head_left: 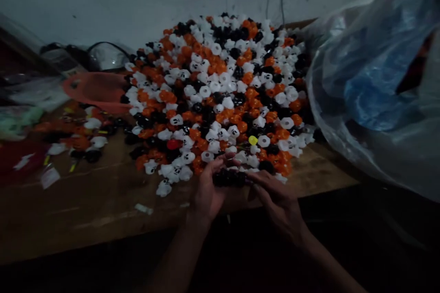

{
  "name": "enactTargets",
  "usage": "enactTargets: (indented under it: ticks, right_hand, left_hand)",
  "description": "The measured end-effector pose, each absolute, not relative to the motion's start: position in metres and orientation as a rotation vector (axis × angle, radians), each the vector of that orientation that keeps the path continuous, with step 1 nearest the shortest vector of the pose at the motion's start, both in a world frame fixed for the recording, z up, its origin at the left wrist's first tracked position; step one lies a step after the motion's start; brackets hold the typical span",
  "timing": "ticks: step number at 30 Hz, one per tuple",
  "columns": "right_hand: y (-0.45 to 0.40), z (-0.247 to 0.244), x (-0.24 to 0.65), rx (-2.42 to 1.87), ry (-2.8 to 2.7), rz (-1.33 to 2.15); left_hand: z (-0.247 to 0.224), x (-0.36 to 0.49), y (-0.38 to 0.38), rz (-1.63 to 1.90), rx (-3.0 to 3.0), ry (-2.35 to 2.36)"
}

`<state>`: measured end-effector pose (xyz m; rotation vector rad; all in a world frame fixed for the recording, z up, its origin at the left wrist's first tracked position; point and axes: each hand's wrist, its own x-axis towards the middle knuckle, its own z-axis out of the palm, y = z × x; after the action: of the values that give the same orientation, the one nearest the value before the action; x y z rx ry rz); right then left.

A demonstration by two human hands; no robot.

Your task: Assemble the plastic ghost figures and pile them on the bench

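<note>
Both hands are just over the table (113,217) edge; the left hand (208,190) has its fingers half curled round a black row (228,177) of small pieces, held about level in front of the pile; the right hand (277,194) has its fingertips drawn nearly together at the row's right end; too dark to tell what they pinch; best to cradle the row from below with the left, steady but not squeezed, and work the right in line with it, so nothing bends or pops off; staying low over the wood should make a drop easy to recover; beyond lies the pile (215,87), white, orange, black; a plastic bag (321,96) sits right of it, an orange basin (96,87) left.
</note>
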<state>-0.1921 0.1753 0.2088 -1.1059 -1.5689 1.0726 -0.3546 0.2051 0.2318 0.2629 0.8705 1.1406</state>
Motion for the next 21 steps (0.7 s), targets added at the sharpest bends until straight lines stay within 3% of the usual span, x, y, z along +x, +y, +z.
enactTargets:
  ticks: [5,12,18,21]
  right_hand:
    - [0.183,0.199,-0.217,-1.057,-1.750,0.705]
    - [0.202,0.199,-0.218,-1.136,-1.735,1.061]
    - [0.196,0.199,-0.194,-1.229,-1.901,0.997]
    - [0.184,0.192,-0.189,-1.172,-2.021,1.031]
  left_hand:
    - [0.234,-0.365,0.205,1.207,0.417,0.966]
    - [0.226,-0.364,0.213,1.302,0.496,1.234]
    - [0.229,-0.401,0.195,1.399,0.525,1.324]
    - [0.234,-0.451,0.168,1.381,0.626,1.615]
